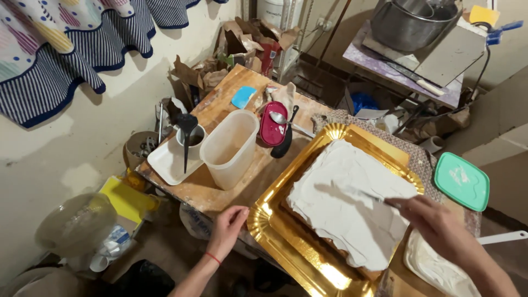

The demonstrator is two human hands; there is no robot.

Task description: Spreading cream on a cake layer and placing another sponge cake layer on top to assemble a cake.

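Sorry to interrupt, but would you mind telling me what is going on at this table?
A person is spreading white cream over a rectangular cake on a gold tray. The right hand holds a spatula flat on the cream; the left hand rests at the tray's edge. A container of cream sits beside the right wrist.

A see-through plastic tub (230, 147) stands on the wooden bench (220, 190). Left of it, a white tray (165, 162) holds a cup (191, 137). Just right of the tub lies a dark red lid (272, 124) with a spoon (279, 117) on it. Farther off is a blue scraper (243, 97). A green lid (461, 181) lies far right. A big metal pot (410, 22) sits at the back.
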